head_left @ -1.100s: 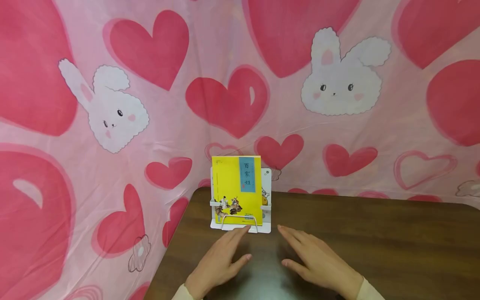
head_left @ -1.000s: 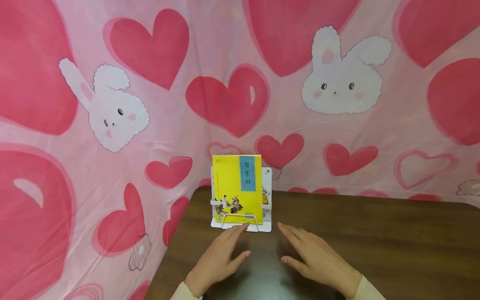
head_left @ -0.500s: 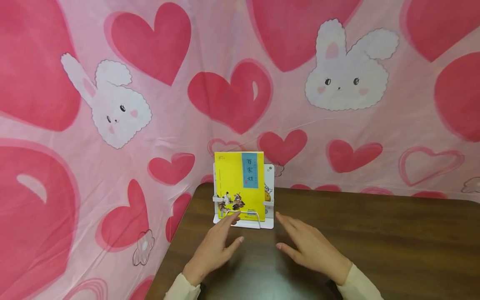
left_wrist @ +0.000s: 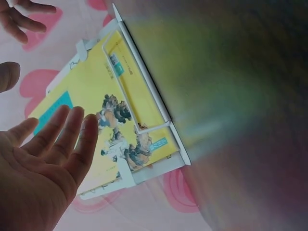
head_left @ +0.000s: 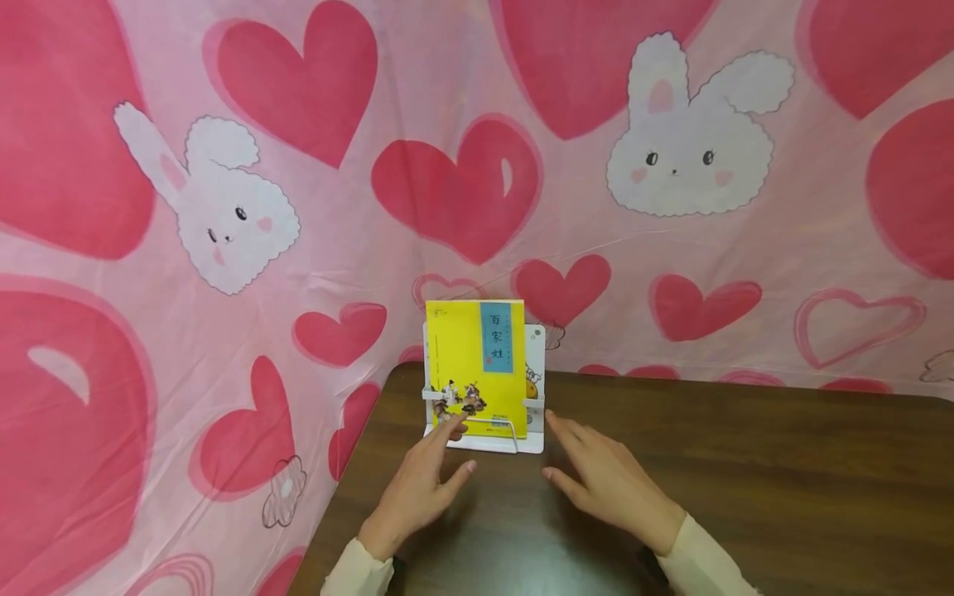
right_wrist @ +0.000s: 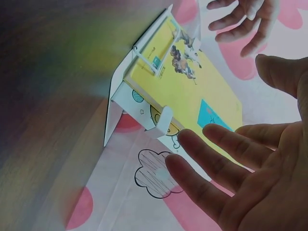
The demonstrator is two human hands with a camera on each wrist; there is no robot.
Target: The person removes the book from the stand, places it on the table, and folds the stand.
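A yellow book (head_left: pixel 465 356) with a blue title label stands upright on a white book stand (head_left: pixel 534 364) on the table. The stand's side clips and front wire loop lie against the cover. My left hand (head_left: pixel 417 480) is in front of the stand's left side, fingers extended, apart from the book in the left wrist view. To the right, my right hand (head_left: pixel 614 480) reaches toward the stand's right edge with fingers spread. In the right wrist view its fingers (right_wrist: pixel 207 168) hold nothing; contact with the stand cannot be made out.
The brown wooden table (head_left: pixel 745 472) stretches away to the right. Behind it and along the left hangs a pink cloth (head_left: pixel 566 207) printed with hearts and rabbits.
Both hands have moved forward, closer to the stand, and slightly left. The view has shifted a little. The book and stand stay in place on the table.
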